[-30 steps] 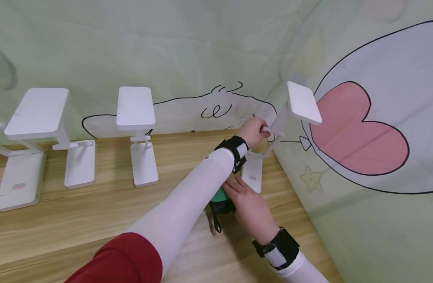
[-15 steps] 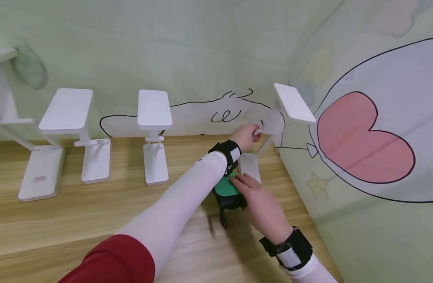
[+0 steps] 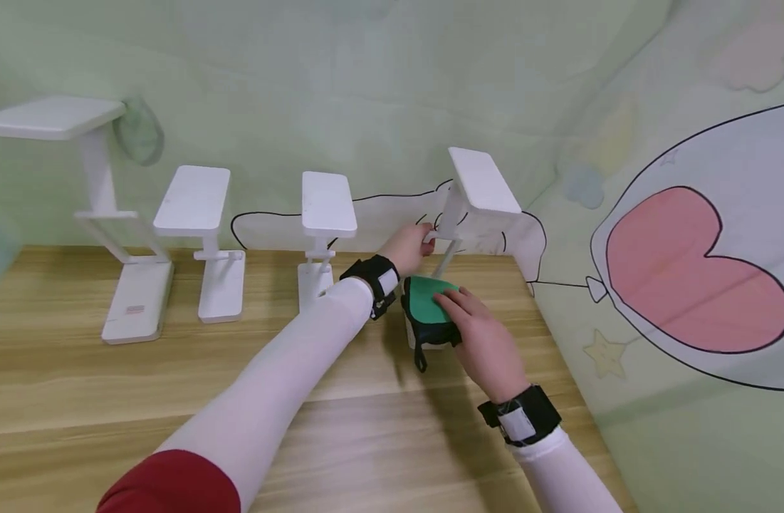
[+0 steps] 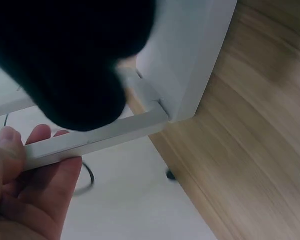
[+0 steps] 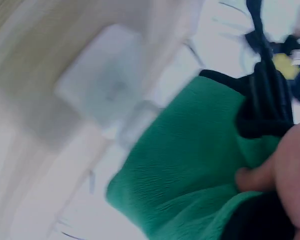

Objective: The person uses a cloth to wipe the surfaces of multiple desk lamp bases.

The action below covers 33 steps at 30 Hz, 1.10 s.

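My left hand [image 3: 407, 249] grips a hinge bar of a white folding stand [image 3: 484, 179] at the right end of the row. In the left wrist view the thumb and fingers pinch that white bar [image 4: 99, 137]. A green plush cloth pad [image 3: 430, 299] with black edging and a black loop covers most of this stand's base. My right hand [image 3: 490, 349] holds the pad, fingers on its top. The right wrist view shows the green pad [image 5: 190, 145] with the right thumb [image 5: 255, 180] pressed into its folds. Most right fingertips are hidden there.
Three more white stands line the wall to the left: a near one [image 3: 327, 203], a middle one [image 3: 193, 201] and a larger one [image 3: 52, 114]. Printed green fabric walls [image 3: 392, 92] meet behind the wooden table [image 3: 353, 442] in a corner on the right.
The head view has turned left, bringing the largest stand into sight. Relative to the other stands, the held stand and both hands have shifted left. More of the green pad shows now.
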Motion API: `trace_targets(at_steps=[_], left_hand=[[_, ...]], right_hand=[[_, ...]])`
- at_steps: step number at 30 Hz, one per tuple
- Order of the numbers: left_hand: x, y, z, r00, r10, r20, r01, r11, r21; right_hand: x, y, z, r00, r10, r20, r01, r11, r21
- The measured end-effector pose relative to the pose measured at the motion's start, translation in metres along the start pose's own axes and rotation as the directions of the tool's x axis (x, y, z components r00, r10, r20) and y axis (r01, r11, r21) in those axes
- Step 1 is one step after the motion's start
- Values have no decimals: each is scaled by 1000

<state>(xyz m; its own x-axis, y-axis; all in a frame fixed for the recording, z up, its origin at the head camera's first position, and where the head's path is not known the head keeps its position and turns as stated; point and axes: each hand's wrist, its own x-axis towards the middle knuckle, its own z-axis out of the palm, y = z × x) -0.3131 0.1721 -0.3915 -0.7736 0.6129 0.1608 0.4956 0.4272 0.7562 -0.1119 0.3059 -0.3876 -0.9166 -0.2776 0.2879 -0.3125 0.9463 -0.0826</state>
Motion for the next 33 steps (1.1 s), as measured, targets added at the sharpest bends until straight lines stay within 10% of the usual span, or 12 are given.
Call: trace_targets(at_steps=[7, 21, 33], left_hand=[[-19, -6, -15, 999, -32, -43, 34, 998, 52], [-27, -25, -17, 989, 12, -150, -3, 998, 61], [-29, -19, -22, 996, -36, -76, 38, 999, 33]], right_hand=[[7, 4, 50, 980, -162, 113, 160, 987, 29], [23, 4, 81, 912, -298, 281, 241, 945, 220], [48, 22, 96, 967, -134, 216, 105, 984, 142]])
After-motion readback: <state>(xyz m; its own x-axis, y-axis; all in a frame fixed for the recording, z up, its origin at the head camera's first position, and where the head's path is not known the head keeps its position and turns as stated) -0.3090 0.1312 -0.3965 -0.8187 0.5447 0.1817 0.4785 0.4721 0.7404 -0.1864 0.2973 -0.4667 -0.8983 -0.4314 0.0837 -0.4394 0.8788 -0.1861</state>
